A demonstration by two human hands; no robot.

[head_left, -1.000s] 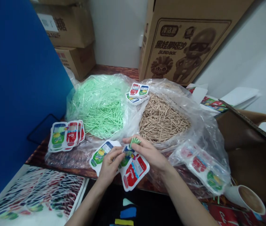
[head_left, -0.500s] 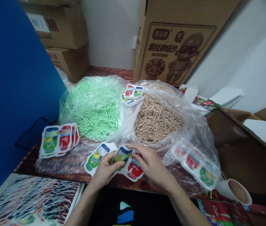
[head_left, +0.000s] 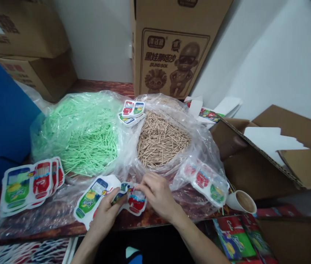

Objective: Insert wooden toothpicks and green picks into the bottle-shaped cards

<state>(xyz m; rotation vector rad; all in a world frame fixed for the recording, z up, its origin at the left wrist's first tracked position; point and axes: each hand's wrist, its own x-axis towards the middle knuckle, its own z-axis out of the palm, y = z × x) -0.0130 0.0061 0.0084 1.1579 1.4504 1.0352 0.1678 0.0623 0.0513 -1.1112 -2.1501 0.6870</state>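
My left hand (head_left: 108, 209) is closed around the left half of a can-shaped printed packet, thumb on top. The packet's red cola half (head_left: 137, 202) sticks out toward my right hand (head_left: 156, 194), whose thumb and fingers pinch its upper edge. Beside and partly beneath my left hand lies another green-and-red packet (head_left: 91, 198). Behind my hands are two clear plastic bags, one with thin green sticks (head_left: 95, 143), the other with short brown sticks (head_left: 162, 139). Where the bags meet, a few packets (head_left: 133, 109) rest on the plastic.
A stack of packets (head_left: 20, 187) lies at the left. On the right are plastic-wrapped packets (head_left: 206, 182), a tipped paper cup (head_left: 241, 202) and an open carton (head_left: 248, 165). A tall cardboard box (head_left: 171, 62) stands at the back, a blue panel (head_left: 4, 110) at the left.
The view has swung to the right, so everything sits further left. The held packet's left half is now folded or tilted more under my left hand; my right hand still pinches its top edge.
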